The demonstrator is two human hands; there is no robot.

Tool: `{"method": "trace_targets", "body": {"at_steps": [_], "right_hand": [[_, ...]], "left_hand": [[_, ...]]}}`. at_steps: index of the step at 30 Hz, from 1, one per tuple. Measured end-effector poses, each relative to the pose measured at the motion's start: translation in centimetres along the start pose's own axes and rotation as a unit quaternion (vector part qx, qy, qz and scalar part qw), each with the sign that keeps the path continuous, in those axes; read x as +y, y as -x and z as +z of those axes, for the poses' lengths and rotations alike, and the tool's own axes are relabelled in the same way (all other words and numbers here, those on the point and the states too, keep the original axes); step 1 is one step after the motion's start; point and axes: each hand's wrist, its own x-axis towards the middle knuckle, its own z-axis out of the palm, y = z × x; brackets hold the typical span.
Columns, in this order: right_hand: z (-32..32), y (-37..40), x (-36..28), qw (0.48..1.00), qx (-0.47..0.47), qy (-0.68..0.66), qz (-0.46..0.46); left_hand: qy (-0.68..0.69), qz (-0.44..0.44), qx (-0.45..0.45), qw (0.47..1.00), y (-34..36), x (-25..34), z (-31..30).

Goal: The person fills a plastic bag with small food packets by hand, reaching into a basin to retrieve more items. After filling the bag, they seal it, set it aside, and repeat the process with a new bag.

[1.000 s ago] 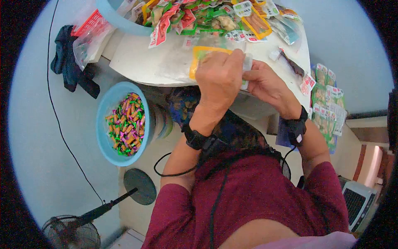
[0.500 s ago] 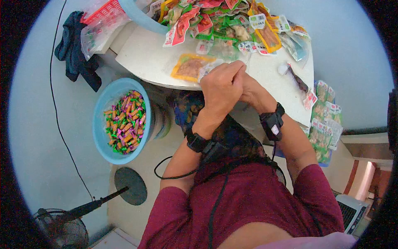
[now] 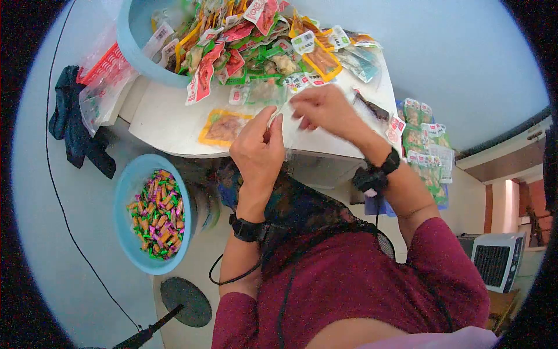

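Over the white table's front edge, my left hand (image 3: pixel 258 139) is closed in a pinch, thumb against fingers, around something pale and mostly hidden. To its right, my right hand (image 3: pixel 325 113) is apart from it, fingers loosely curled and a little blurred, with nothing visible in them. A yellow-edged food packet (image 3: pixel 224 128) lies flat on the table just left of my left hand. Behind both hands is a heap of sealed food packets, among them a red packet (image 3: pixel 201 75), a green-edged clear packet (image 3: pixel 266 92) and a yellow packet (image 3: pixel 321 61).
A blue basin (image 3: pixel 145 67) lies at the heap's left on the white table (image 3: pixel 168 125). Below left stands a blue tub (image 3: pixel 121 218) of small wrapped snacks (image 3: pixel 160 215). A dark packet (image 3: pixel 372 107) is at right, near stacked packets (image 3: pixel 427 139). A fan stand (image 3: pixel 186 302) is on the floor.
My hands, together before, have come apart, the right one moving away from the left. The view has shifted, so the table and heap sit further left in it.
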Motion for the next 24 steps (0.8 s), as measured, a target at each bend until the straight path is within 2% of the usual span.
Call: {"method": "trace_targets", "body": {"at_steps": [2, 4, 7, 10, 13, 16, 19, 24], "right_hand": [[-3.2, -1.1, 1.0, 0.99, 0.098, 0.07, -0.072], [-6.3, -2.7, 1.7, 0.936, 0.185, 0.261, -0.147], [-9.9, -6.2, 3.2, 0.882, 0.216, 0.4, -0.125], [-11.1, -9.0, 5.1, 0.846, 0.229, 0.478, -0.054], [-11.6, -10.9, 6.5, 0.87, 0.181, 0.459, -0.008], [-11.4, -11.6, 7.2, 0.865, 0.227, 0.442, -0.068], [-11.5, -11.6, 6.4, 0.885, 0.173, 0.431, -0.013], [-10.8, -10.2, 5.4, 0.917, 0.163, 0.364, -0.012]], "left_hand": [[-0.026, -0.026, -0.032, 0.999, 0.4, 0.5, -0.4], [-0.04, -0.024, -0.031, 0.998, 0.8, 0.7, -0.1], [-0.08, 0.018, -0.018, 0.996, 1.6, 0.5, 0.5], [-0.114, 0.035, -0.019, 0.993, 2.3, 0.6, 0.4], [-0.12, 0.052, -0.017, 0.991, 3.0, 0.7, 0.4], [-0.131, 0.057, -0.026, 0.989, 3.5, 0.5, 0.3], [-0.128, 0.054, -0.035, 0.99, 3.8, 0.3, 0.4], [-0.105, 0.053, -0.004, 0.993, 3.6, 0.0, 0.3]]}}
